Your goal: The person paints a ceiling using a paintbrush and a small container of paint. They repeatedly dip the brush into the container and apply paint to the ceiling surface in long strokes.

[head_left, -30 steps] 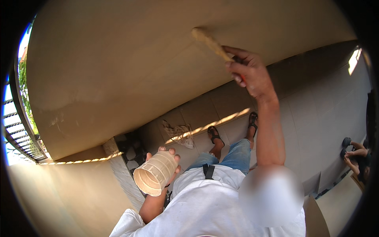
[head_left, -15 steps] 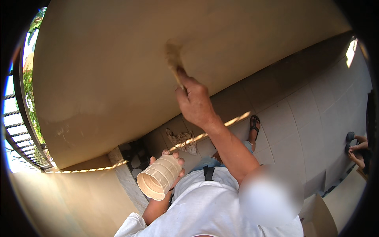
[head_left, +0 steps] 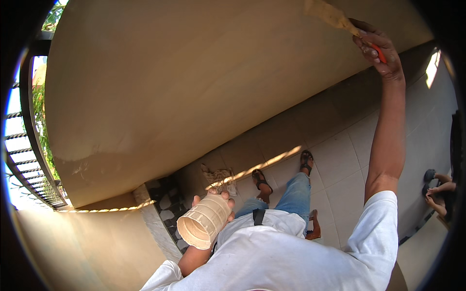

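Note:
My left hand (head_left: 225, 195) is wrapped round a cream ribbed plastic tub (head_left: 206, 218). The tub lies tilted with its mouth toward me, its inside coated in a cream colour. My right arm reaches far up and to the right. In my right hand (head_left: 381, 46) is a paintbrush (head_left: 335, 17) with an orange-red handle, its head smeared with tan paint. The brush head is at the beige wall (head_left: 194, 87), and whether it touches I cannot quite tell.
A crumpled cloth (head_left: 221, 179) lies on the tiled floor (head_left: 330, 150) by the wall's foot. Dark metal railings (head_left: 29, 160) stand at left, near a stone-patterned strip (head_left: 167, 206). A low stool (head_left: 314, 228) shows beside my legs. Another person's hands (head_left: 437, 196) appear at far right.
My right hand has swept the brush up and to the right along the wall, and the arm has straightened. The left hand with the tub has shifted slightly right.

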`<act>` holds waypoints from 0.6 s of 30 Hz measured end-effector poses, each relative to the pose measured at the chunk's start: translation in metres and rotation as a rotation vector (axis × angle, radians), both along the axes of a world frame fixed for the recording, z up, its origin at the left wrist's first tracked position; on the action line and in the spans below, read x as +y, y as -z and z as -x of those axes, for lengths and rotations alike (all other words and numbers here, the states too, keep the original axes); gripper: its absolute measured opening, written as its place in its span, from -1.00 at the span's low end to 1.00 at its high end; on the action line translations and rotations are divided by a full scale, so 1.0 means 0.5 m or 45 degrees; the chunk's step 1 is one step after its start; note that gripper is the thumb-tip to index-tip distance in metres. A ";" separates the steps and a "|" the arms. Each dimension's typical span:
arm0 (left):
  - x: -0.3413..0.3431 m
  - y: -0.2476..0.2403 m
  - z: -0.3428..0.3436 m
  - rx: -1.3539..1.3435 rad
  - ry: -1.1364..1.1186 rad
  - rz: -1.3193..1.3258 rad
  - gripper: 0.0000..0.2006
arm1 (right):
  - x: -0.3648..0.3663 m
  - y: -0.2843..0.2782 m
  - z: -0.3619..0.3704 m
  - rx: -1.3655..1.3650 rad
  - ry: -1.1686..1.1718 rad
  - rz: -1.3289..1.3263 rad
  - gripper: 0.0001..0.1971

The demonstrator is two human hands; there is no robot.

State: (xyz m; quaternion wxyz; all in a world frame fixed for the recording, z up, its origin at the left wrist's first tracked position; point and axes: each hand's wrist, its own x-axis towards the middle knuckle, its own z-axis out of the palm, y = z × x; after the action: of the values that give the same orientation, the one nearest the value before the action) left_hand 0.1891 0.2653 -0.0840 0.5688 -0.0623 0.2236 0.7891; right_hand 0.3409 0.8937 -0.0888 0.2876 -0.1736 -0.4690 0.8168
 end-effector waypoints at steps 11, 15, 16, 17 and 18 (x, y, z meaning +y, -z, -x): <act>0.042 0.010 -0.018 -0.034 0.069 -0.027 -0.48 | -0.153 -0.001 0.154 -0.314 0.841 -0.505 -0.50; -0.008 0.005 -0.003 -0.035 0.056 -0.038 -0.47 | -0.436 0.010 0.316 -0.211 0.752 -0.461 -0.43; -0.025 0.001 0.001 -0.024 0.046 -0.024 -0.47 | -0.509 0.013 0.341 -0.278 0.647 -0.403 -0.42; -0.043 -0.010 0.018 -0.013 0.034 -0.017 -0.47 | -0.582 0.008 0.367 -0.153 0.625 -0.521 -0.42; -0.057 -0.013 0.024 0.003 0.035 -0.014 -0.47 | -0.638 0.011 0.375 -0.051 0.602 -0.666 -0.43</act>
State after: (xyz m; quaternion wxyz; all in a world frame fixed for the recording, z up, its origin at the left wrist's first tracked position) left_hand 0.1769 0.2369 -0.0774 0.5795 -0.0553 0.2210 0.7825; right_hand 0.1533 0.5745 -0.0940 0.4942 -0.2137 -0.6147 0.5764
